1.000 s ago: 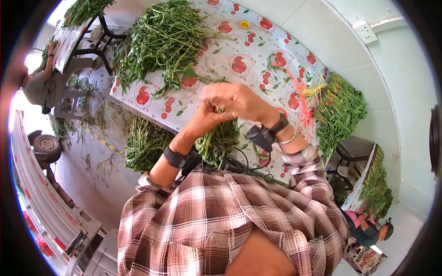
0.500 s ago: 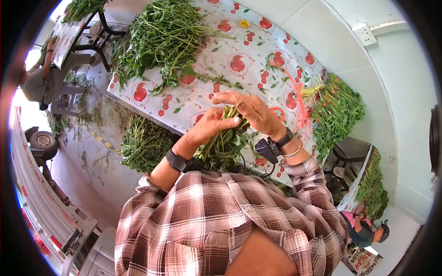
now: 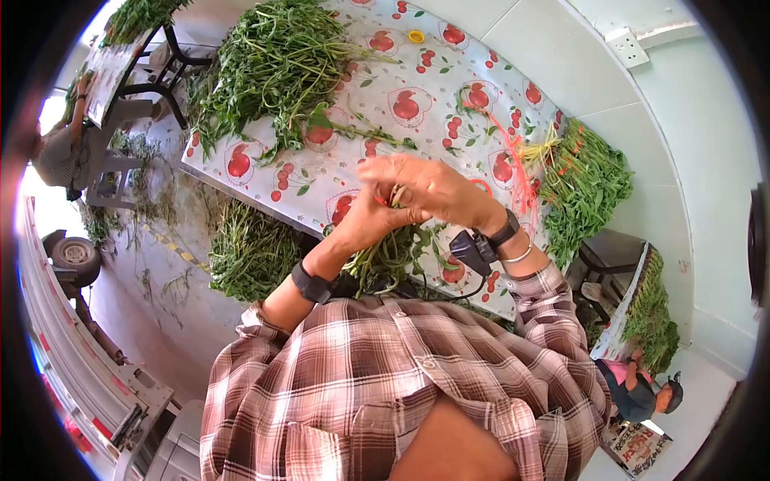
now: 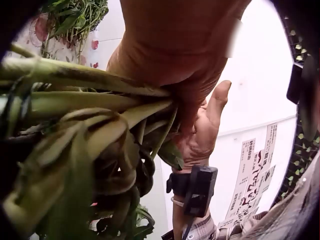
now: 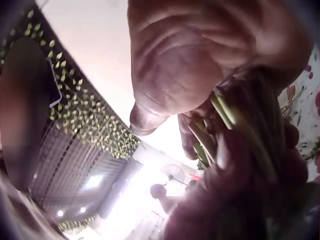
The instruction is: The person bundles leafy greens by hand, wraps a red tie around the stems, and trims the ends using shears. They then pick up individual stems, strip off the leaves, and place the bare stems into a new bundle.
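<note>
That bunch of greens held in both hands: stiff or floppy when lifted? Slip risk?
Probably floppy: the bunch of greens droops leaf-end down below the left hand. Likely light for its bulk, being thin stems and leaves. Loose stems could slide out, since the stems look smooth and seem held together only by the left hand and the right hand.

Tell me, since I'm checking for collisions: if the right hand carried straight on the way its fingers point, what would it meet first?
Probably the long loose stem on the tablecloth, then the big pile of greens. The right hand points up-left over the bundle; depth is unclear.
</note>
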Demonstrator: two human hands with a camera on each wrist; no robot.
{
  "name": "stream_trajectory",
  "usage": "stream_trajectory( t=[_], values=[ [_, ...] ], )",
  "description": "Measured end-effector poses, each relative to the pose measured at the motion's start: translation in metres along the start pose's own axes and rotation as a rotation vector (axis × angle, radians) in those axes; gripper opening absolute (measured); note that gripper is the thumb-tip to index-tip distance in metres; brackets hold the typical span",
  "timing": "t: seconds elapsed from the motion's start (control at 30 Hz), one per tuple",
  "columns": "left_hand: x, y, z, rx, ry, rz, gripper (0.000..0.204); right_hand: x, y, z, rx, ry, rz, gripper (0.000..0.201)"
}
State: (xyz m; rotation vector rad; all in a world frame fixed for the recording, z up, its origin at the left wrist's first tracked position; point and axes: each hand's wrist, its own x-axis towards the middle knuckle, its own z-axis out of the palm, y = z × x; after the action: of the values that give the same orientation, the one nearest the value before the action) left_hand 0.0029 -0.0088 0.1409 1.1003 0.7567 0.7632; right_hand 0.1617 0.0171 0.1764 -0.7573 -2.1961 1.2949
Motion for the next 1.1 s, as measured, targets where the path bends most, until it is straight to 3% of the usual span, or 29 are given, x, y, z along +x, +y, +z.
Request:
stream_trajectory(
  t=[0.03,0.07,0.1,0.13,0.2,0.23,0.33,0.53,0.6,0.73,0.9,1.1],
  values=[
    [0.001,0.010,-0.003,0.087,-0.070,-0.153,0.028,0.000,-0.002,-0.003,0.094,0.121,0.030,0.047],
    [0.002,0.010,-0.003,0.084,-0.069,-0.150,0.028,0.001,-0.007,-0.007,0.185,0.240,0.058,0.048],
    [0.002,0.010,-0.003,0.002,-0.023,-0.101,0.024,0.002,-0.018,-0.013,0.198,0.394,0.049,0.035],
    [0.003,0.010,-0.003,-0.080,0.025,-0.051,0.021,-0.001,-0.018,-0.017,0.198,0.386,0.045,0.035],
    [0.002,0.003,-0.005,-0.025,0.058,-0.022,0.018,-0.009,-0.020,-0.022,-0.260,0.449,0.058,0.020],
    [0.002,-0.002,-0.007,0.057,0.087,-0.025,0.021,-0.007,-0.025,-0.015,-0.313,0.483,0.008,0.014],
    [0.001,-0.004,-0.005,0.149,0.147,-0.013,0.023,-0.008,-0.031,-0.005,-0.447,0.439,0.054,0.015],
    [0.004,-0.013,-0.004,0.121,0.271,0.059,0.022,-0.010,-0.029,0.009,-0.526,0.516,0.017,0.018],
    [0.004,-0.012,-0.002,0.203,0.273,0.071,0.016,-0.009,-0.027,0.015,-0.546,0.522,0.011,0.019],
    [0.003,-0.017,0.004,0.380,0.372,0.105,0.024,-0.009,-0.023,0.025,-0.616,0.565,0.088,0.022],
    [0.002,-0.013,0.006,0.338,0.330,0.072,0.031,-0.007,-0.019,0.036,-0.611,0.619,0.110,0.021],
    [-0.001,-0.019,0.002,0.244,0.261,0.094,0.027,-0.010,-0.015,0.035,-0.178,0.614,0.213,0.016]
  ],
)
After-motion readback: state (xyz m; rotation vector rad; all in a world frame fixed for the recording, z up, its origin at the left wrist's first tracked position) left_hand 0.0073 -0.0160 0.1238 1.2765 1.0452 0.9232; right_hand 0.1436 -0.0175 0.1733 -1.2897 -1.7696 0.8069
